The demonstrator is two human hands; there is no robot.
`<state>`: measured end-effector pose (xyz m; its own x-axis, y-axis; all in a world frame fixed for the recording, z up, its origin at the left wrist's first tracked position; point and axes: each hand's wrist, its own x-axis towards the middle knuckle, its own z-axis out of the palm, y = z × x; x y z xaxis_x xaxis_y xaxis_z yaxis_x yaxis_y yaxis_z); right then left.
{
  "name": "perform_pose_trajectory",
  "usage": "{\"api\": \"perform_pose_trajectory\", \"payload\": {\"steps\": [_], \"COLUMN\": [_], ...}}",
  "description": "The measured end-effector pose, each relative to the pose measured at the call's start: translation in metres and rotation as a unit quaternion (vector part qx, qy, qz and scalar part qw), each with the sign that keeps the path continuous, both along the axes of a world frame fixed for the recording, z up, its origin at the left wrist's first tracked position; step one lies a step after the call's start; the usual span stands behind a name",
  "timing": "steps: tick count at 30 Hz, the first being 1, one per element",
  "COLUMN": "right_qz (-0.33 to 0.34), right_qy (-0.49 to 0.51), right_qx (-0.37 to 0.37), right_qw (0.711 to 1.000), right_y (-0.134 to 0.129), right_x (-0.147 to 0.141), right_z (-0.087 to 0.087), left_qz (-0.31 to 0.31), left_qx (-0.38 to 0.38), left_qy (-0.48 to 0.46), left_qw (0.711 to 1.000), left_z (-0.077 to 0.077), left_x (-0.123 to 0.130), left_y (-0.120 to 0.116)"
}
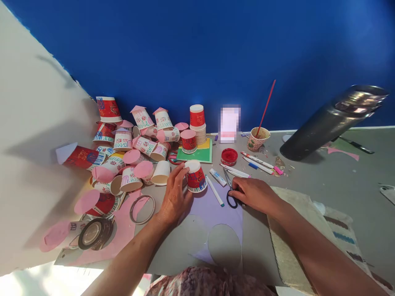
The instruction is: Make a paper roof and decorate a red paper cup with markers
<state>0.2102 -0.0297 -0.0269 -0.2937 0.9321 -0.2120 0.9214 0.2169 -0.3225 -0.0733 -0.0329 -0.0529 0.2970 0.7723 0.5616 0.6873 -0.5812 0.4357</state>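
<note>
An upside-down red paper cup (196,177) with drawn blue-green strokes at its rim stands in front of me. My left hand (174,197) is curled against its left side, fingertips near its white base. My right hand (253,193) is closed at the black handles of a pair of scissors (227,177), whose blades point away from me. Between the hands lie a white marker (215,191) with a teal end and a small white-and-blue tube (218,177). Purple paper (226,214) with round cutouts is spread beneath and nearer to me.
Many decorated cups with pink paper tops (132,157) crowd the left. Tape rolls (142,209) lie nearer. Behind are stacked cups (197,117), a red dish (229,156), markers (257,164) and a cup with a red stick (258,138). A dark flask (321,127) and cloth (291,230) are right.
</note>
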Motion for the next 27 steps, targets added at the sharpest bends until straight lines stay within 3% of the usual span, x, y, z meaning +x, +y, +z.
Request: {"api": "perform_pose_trajectory", "payload": {"steps": [8,13,17,22,27], "right_qz": [0.001,0.001,0.003,0.006,0.002], "right_qy": [0.004,0.004,0.004,0.000,-0.011], "right_qx": [-0.010,-0.014,-0.021,-0.029,-0.034], "right_qw": [1.000,1.000,1.000,1.000,0.999], "right_y": [0.001,0.003,0.004,0.004,0.003], "right_x": [0.000,0.000,0.001,0.005,0.006], "right_z": [-0.001,0.001,0.002,0.003,0.003], "left_qz": [-0.014,-0.059,-0.096,-0.047,0.017], "left_qx": [-0.025,-0.030,-0.087,-0.056,-0.031], "left_qy": [0.067,0.130,0.098,0.050,0.027], "left_qw": [0.997,0.989,0.987,0.996,0.999], "left_z": [0.001,0.015,0.029,0.039,0.035], "left_x": [0.001,0.002,-0.003,-0.008,-0.010], "left_y": [-0.005,-0.013,-0.017,-0.025,-0.043]}}
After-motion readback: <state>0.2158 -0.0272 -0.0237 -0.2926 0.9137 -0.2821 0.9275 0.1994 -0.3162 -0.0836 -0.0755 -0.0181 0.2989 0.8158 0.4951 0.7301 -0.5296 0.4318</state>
